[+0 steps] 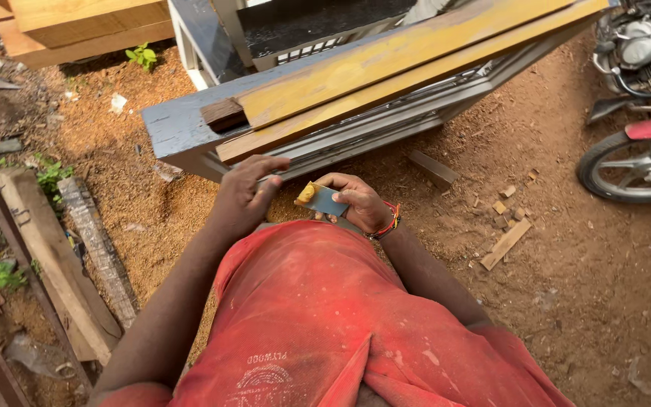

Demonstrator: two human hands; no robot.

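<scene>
Red shirt [318,316], dusty, pale smudges all over, faded round print low on the front. Bare forearms. Right wrist: beaded bracelet [387,224], red/orange with some dark and green beads.

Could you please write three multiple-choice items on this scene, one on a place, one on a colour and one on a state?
1. Where is the motorbike?
A. At the right edge
B. Beside the left planks
C. On the door frame

2. What colour is the person's shirt?
A. Blue
B. Red
C. White

3. What is the right hand doing?
A. Hanging free
B. Resting on the ground
C. Holding a small scraper with yellow paste

Answers:
1. A: its wheel and engine show at the right edge, on the dirt.
2. B: the dusty cloth is red all over.
3. C: the fingers grip the scraper, yellow paste on its tip, while the left hand rests open by the grey frame under the yellow boards.
</scene>
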